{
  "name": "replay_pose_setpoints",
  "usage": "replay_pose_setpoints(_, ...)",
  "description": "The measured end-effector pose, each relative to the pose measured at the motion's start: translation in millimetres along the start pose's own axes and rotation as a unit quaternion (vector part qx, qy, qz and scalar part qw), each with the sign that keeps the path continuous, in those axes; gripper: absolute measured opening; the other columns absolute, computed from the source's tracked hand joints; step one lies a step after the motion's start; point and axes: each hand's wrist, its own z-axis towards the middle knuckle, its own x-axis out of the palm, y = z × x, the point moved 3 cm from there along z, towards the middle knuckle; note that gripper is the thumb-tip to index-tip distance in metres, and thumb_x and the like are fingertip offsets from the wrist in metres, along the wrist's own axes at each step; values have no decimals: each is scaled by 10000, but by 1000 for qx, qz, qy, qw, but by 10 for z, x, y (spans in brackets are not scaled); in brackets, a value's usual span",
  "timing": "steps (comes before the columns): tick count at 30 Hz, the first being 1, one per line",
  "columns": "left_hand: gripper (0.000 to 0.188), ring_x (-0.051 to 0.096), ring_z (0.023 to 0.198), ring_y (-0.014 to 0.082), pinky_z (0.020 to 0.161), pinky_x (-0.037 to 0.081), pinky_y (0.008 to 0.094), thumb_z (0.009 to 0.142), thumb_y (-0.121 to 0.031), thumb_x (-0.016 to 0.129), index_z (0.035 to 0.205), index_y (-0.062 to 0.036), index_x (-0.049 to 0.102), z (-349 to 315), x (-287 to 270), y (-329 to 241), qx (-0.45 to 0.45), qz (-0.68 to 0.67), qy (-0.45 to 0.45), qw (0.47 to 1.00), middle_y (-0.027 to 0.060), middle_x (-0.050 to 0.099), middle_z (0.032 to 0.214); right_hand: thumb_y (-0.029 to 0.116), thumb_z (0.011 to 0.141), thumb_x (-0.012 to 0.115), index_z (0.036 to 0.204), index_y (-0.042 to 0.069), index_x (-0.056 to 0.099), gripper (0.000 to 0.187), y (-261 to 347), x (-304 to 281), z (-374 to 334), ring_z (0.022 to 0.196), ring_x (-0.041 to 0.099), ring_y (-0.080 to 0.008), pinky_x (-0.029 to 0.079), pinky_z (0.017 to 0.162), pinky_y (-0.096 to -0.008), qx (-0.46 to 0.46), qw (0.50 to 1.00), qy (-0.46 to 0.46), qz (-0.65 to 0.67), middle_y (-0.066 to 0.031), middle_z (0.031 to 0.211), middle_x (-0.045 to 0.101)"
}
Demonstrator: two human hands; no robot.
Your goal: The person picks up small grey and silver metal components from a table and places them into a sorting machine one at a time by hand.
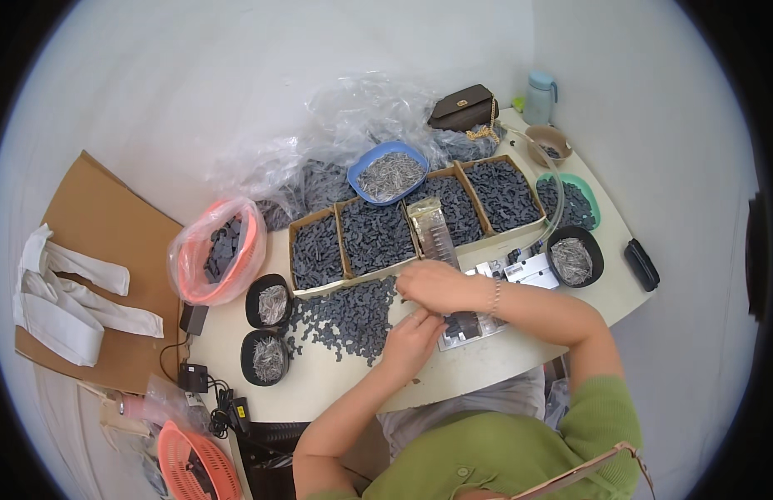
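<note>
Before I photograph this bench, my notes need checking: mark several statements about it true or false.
1. The shallow blue plastic tray holds silvery metal pins. True.
2. The dark-brown gold-chained handbag sits left of that tray. False: it sits to the right.
3. The bare right hand is nearer that tray than the bare left hand. True.
4. The slender pale bracelet is on the left wrist. False: it is on the right.
5. Loose small dark-grey parts lie left of the right hand. True.

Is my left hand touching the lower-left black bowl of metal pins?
Apart: the head view shows tabletop between your left hand and that black bowl.
</note>
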Motion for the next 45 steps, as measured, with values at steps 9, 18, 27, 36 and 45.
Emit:
replay_pose_setpoints(9,241,552,452,169,405,432,309,781,-184,647,972,-40,677,-43,224,-94,89,270,52,957,13,544,511,142,789,612,826,41,587,111,74,-415,-728,775,595,-262,497,687,-358,48,994,-8,-96,-88,787,580)
replay_pose_setpoints(18,229,580,522,168,438,447,284,747,-163,655,938,-38,671,-86,255,-234,98,313,86,941,24,591,590,122,696,600,796,28,576,140,270,-263,-825,756,546,-208,502,652,-299,-79,985,-61,-138,-64,794,548)
replay_pose_setpoints(27,423,485,1114,415,961,371,487,807,-196,681,1163,3,571,-464,-821,568,-159,207,-106,960,240,521,1218,85,731,581,904,11,622,193,206,-385,-723,881,591,-234,512,736,-337,-51,995,32,-84,-74,914,597)
replay_pose_setpoints(36,672,221,1362,425,1070,159,617,866,-353,609,1446,-151,338,-804,-829,1039,-352,223,6,909,280,235,1457,96,802,553,861,47,637,114,163,237,290,871,635,-280,535,741,-385,-19,997,-15,-67,-98,864,619)
replay_pose_setpoints(45,1057,92,1404,455,1087,44,636,685,-650,695,1489,-142,231,-637,-455,695,-241,180,150,942,292,148,1493,141,788,665,874,78,646,108,135,-214,-148,825,631,-296,518,706,-400,39,994,-17,98,-84,864,618)
